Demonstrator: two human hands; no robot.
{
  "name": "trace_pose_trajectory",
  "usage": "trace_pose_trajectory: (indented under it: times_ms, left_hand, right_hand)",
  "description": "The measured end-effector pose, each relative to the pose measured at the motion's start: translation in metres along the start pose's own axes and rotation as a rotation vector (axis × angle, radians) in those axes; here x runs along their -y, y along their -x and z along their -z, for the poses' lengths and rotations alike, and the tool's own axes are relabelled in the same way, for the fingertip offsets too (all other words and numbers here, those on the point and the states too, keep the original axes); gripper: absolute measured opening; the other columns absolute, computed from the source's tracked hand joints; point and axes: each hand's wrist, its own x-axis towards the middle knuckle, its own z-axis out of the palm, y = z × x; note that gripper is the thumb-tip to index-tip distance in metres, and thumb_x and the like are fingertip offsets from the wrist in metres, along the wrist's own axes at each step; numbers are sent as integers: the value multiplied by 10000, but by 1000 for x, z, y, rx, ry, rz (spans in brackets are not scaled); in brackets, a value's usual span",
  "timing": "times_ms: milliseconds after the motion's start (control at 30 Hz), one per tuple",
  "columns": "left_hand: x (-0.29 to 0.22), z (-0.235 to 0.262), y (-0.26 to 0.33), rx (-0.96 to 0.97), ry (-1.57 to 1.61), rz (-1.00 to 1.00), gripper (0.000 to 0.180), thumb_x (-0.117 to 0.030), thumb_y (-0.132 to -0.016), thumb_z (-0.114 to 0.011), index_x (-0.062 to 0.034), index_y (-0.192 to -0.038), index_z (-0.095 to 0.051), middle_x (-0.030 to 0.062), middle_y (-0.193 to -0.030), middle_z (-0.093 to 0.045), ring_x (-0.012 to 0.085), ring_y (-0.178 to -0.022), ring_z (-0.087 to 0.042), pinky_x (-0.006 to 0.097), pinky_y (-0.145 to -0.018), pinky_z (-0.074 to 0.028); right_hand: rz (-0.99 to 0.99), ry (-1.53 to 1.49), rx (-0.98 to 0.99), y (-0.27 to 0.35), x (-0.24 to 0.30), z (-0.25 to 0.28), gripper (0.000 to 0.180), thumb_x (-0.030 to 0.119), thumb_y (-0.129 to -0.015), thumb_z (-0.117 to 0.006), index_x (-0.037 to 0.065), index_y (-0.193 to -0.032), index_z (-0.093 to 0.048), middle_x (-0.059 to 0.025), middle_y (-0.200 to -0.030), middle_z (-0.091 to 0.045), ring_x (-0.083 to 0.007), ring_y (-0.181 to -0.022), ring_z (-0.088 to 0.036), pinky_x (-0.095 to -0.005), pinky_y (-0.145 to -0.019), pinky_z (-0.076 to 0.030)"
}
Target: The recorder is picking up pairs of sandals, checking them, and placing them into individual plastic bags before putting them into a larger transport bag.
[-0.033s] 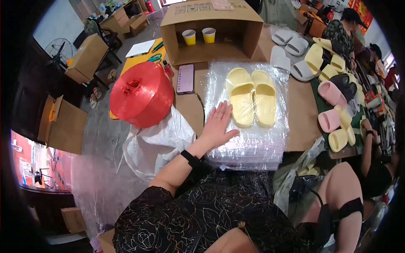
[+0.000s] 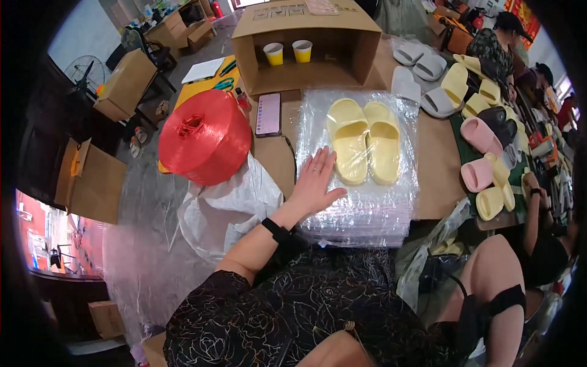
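My left hand lies flat, fingers stretched out, on a stack of clear plastic bags. Its fingertips rest beside the left one of two pale yellow slide slippers, which lie side by side, toes away from me. Glossy film surrounds the pair; whether they are inside the top bag I cannot tell. At the lower right a bent bare arm with a black band appears to be mine. My right hand is below that band, its fingers hidden.
A large red twine roll sits left of a phone. Behind stands an open cardboard box holding two yellow-and-white cups. Loose slippers in several colours crowd the right, where other people sit.
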Motion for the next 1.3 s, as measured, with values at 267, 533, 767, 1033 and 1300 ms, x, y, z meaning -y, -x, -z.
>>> trace_pose_trajectory:
  times_ms: [267, 533, 767, 1033, 1300]
  left_hand:
    - [4, 6, 13, 15, 1, 43, 961, -531, -876, -644, 15, -1539, -212, 291, -1585, -216, 419, -1488, -199, 512, -1215, -140]
    - [-6, 8, -11, 32, 19, 39, 999, -500, -843, -683, 7, -1547, -189, 295, -1583, -223, 420, -1490, -194, 519, -1209, -145]
    - [-15, 5, -20, 22, 37, -29, 1045, -504, -777, -748, 33, -1518, -244, 309, -1547, -281, 440, -1467, -230, 517, -1203, -166]
    - [-15, 7, -7, 75, -37, 33, 1186, -593, -713, -770, 74, -1519, -213, 292, -1586, -226, 431, -1485, -186, 506, -1211, -152]
    - [-2, 0, -6, 34, -57, 18, 1199, -719, -727, -685, 75, -1509, -244, 298, -1564, -272, 438, -1476, -205, 513, -1210, -145]
  right_hand:
    - [96, -27, -236, 75, 6, -31, 226, 229, -881, -553, 45, -803, -659, -135, -769, -635, -289, -716, -637, -362, -492, -451]
    - [27, -36, -590, 71, -165, 6, 161, 216, -868, -665, 57, -851, -678, -113, -817, -673, -267, -752, -665, -335, -628, -514]
    - [-1479, 775, -936, 160, -274, -29, 381, 396, -846, -718, 49, -1002, -706, -127, -859, -690, -325, -796, -664, -417, -694, -530]
    - [-1778, 858, -661, 215, -396, -76, 481, 471, -851, -681, 7, -979, -681, -160, -902, -678, -328, -872, -667, -437, -773, -531]
    - [-1774, 824, -660, 220, -428, -74, 384, 384, -847, -651, 4, -882, -686, -164, -845, -680, -312, -810, -679, -423, -691, -552]
